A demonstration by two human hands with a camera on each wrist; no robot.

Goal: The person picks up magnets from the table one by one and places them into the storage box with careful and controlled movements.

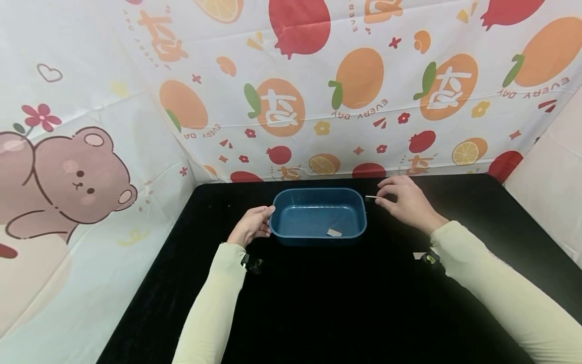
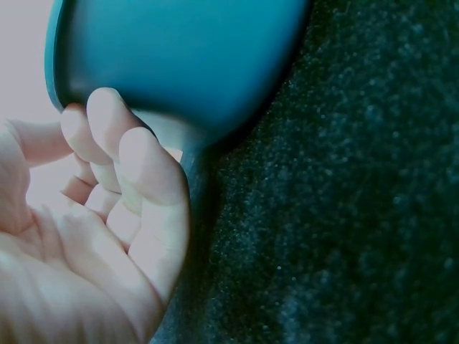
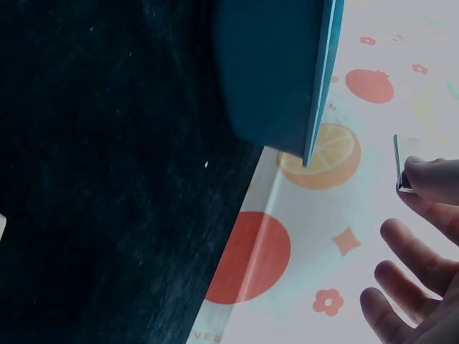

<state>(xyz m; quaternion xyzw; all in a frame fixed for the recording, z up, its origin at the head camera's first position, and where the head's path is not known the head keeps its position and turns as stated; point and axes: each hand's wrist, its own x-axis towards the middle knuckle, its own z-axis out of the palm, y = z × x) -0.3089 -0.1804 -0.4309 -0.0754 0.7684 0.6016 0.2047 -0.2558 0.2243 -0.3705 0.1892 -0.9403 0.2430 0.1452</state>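
Observation:
A blue rectangular plastic basin point(image 1: 318, 236) stands on the black table, its left end held by my left hand point(image 1: 252, 225). The thumb is at the rim; in the left wrist view the fingers point(image 2: 147, 168) curl up against the end wall. Just past the basin's right end, my right hand point(image 1: 402, 199) pinches a small thin rectangular piece with a shiny edge point(image 1: 373, 197) between thumb and index finger. The other fingers are spread and loosely bent in the right wrist view. That piece point(image 3: 399, 161) sits above rim height there. Inside the basin lies a similar small flat piece point(image 1: 334, 232).
Another small pale flat piece point(image 1: 419, 256) lies on the black table point(image 1: 291, 308) beside my right wrist, partly hidden by the wrist camera point(image 1: 430, 259). A fruit-printed cloth point(image 1: 309, 141) hangs behind the table's back edge. A bear-printed cloth point(image 1: 150, 126) hangs on the left.

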